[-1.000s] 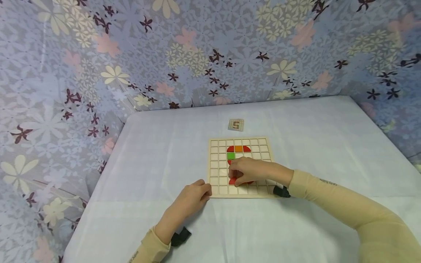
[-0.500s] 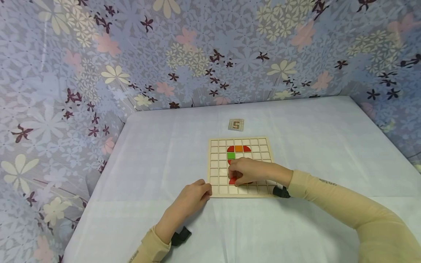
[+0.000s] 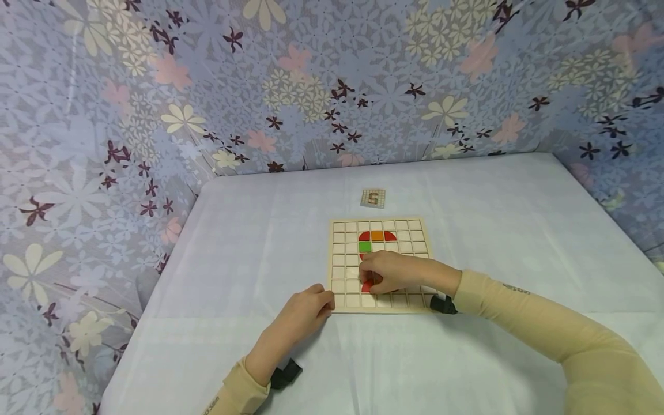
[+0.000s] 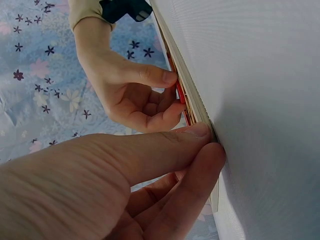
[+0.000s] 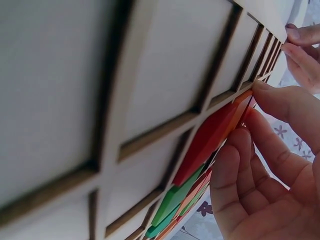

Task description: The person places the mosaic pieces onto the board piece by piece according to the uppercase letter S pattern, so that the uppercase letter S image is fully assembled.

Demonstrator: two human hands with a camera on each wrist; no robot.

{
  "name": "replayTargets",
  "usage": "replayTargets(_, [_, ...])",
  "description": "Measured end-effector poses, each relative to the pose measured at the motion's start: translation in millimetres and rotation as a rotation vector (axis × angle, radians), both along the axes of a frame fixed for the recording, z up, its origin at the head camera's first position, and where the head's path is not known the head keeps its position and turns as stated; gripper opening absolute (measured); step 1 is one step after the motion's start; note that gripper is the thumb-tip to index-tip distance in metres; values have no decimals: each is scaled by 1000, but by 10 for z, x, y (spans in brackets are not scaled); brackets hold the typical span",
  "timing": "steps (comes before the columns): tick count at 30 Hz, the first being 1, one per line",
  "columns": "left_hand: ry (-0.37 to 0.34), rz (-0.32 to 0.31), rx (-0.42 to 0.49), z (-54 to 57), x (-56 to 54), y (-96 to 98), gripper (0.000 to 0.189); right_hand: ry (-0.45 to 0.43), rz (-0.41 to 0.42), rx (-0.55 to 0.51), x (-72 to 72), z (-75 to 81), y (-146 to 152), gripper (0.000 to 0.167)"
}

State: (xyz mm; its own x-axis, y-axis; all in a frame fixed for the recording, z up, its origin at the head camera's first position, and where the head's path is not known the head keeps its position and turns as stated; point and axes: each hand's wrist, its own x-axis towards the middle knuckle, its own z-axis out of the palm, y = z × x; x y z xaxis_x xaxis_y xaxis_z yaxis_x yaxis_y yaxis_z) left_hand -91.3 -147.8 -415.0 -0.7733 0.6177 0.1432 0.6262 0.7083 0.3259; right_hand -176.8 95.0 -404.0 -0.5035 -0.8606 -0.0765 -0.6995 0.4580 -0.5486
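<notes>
A pale wooden grid board point(image 3: 339, 286) lies on the table. Several coloured tiles sit in its cells, among them an orange square point(image 3: 377, 236) and a green square point(image 3: 365, 246). My left hand point(image 3: 309, 308) pinches the board's near left corner between thumb and finger. Over the board's lower middle, my right hand point(image 3: 394, 270) has thumb and index finger on a red rounded-corner tile point(image 3: 367, 286), seemingly pinching it at its cell. Red shows between those fingertips in the left wrist view. The right hand covers the tiles in the middle of the board.
Beyond the board lies a small card point(image 3: 373, 198) with a grid and an S-like figure. A white cloth point(image 3: 259, 242) covers the table. Flower-patterned fabric point(image 3: 311, 86) rises behind it and at both sides.
The right hand's fingers shift very slightly at the red tile, and the palm covers a little more of the tiles to its right. The left hand stays at the board's corner.
</notes>
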Motion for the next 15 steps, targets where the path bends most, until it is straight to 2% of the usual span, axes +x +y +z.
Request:
replayTargets(8, [1,-1,2,-15,-5,-3,14,0,-8,16,4,13,-17,12])
replayTargets(15, [5,-3,7,-9,-5,-5,13,13,21,5,-53,54,-10,11])
